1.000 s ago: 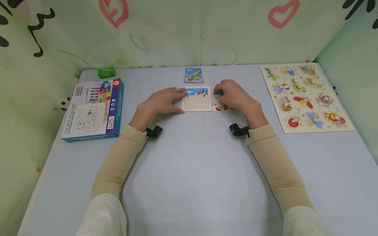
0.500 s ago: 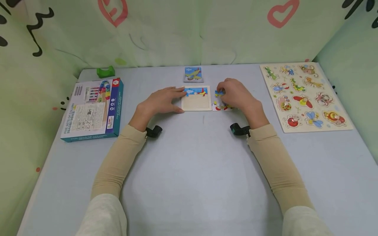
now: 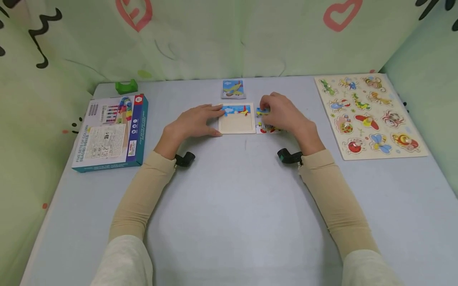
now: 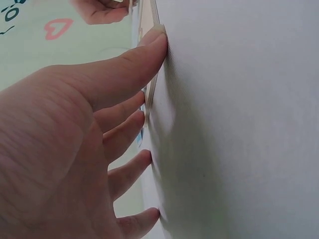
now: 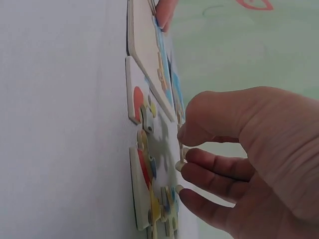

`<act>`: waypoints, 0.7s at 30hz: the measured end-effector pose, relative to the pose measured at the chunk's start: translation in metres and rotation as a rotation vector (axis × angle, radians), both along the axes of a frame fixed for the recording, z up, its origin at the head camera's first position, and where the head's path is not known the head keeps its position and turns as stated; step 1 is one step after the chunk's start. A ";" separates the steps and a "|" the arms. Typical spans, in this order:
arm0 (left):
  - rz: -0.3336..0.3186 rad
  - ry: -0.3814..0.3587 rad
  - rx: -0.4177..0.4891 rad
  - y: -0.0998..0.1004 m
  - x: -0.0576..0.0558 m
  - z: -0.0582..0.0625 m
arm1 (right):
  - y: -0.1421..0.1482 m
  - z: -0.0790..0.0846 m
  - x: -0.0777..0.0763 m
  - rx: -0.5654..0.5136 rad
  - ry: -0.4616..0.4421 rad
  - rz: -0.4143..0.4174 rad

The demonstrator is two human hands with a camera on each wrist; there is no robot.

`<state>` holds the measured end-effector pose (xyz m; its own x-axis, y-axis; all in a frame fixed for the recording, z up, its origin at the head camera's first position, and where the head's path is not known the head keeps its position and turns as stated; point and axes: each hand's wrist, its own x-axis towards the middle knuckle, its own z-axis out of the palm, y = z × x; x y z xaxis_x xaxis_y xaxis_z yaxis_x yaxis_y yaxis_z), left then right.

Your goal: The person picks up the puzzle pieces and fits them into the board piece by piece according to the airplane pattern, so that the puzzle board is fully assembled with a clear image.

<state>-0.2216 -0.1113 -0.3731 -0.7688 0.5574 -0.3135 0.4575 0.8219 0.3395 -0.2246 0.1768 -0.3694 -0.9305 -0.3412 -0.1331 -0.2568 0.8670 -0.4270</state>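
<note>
A small wooden puzzle tray [image 3: 237,126] lies flat in the middle, with a strip of blue-sky pieces [image 3: 236,110] along its far side and bare wood below. My left hand [image 3: 195,122] rests at the tray's left edge, fingers extended; the thumb [image 4: 142,64] touches its near rim. To the right of the tray, my right hand [image 3: 282,113] pinches a blue and yellow puzzle piece [image 3: 262,112] between thumb and fingertips. Several loose puzzle pieces [image 3: 262,128] lie below that hand, partly covered by it; a red and white piece [image 5: 135,94] sits right by the tray's corner.
A picture card or small stack with a yellow plane [image 3: 233,89] lies behind the tray. At left are a flat toy box [image 3: 107,135] and a green plastic piece [image 3: 126,87]. A wooden insect peg puzzle [image 3: 370,115] lies at right. A curtain [image 3: 200,43] backs the table.
My right hand shifted slightly right, then back left, bringing the pinched piece close to the tray's right edge. My left hand stays at the tray. The head view has tilted and shifted slightly.
</note>
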 end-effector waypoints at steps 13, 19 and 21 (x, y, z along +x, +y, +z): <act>0.007 -0.018 0.021 -0.002 0.000 0.002 | -0.034 -0.002 0.008 -0.055 0.052 0.154; 0.011 -0.025 0.031 -0.002 0.000 0.003 | -0.049 -0.006 0.009 -0.064 0.095 0.227; 0.006 -0.024 0.036 -0.002 0.000 0.003 | -0.053 -0.008 0.009 -0.051 0.107 0.247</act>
<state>-0.2219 -0.1137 -0.3704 -0.7648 0.5638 -0.3118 0.4438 0.8119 0.3794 -0.2158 0.1241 -0.3771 -0.8261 -0.5633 -0.0150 -0.5041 0.7506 -0.4271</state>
